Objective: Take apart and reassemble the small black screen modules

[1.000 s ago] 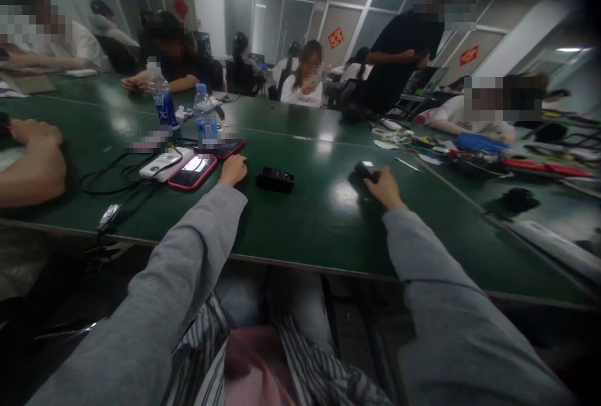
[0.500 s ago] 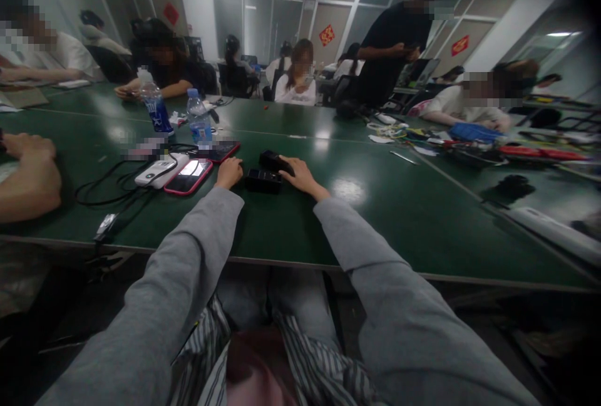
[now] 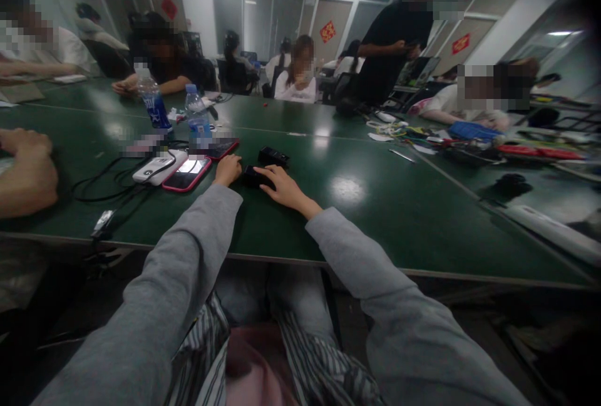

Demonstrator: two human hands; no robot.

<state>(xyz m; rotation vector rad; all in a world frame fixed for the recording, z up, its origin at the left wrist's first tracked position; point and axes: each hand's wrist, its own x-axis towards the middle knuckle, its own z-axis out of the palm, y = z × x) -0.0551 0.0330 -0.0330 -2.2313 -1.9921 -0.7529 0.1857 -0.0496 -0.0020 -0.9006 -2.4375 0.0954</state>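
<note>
Two small black boxes lie on the green table (image 3: 357, 218). My right hand (image 3: 283, 188) rests over the nearer black box (image 3: 252, 176), fingers bent round its right end. The farther black box (image 3: 273, 156) lies free just beyond it. My left hand (image 3: 228, 170) sits on the table with its fingers curled, right beside the nearer box's left end and next to a pink-cased phone (image 3: 186, 173). Whether anything is inside the left fingers is hidden. Both arms wear grey sleeves.
Left of the phone lie a white device (image 3: 153, 166), black cables (image 3: 101, 182) and two water bottles (image 3: 197, 119). A co-worker's forearm (image 3: 25, 174) rests at the far left. Tools and parts clutter the right side (image 3: 469, 143). Several people sit around; one stands behind.
My right hand came from the right with a black box, set it down beyond the other box, then drew back onto the nearer box. My left hand stayed put.
</note>
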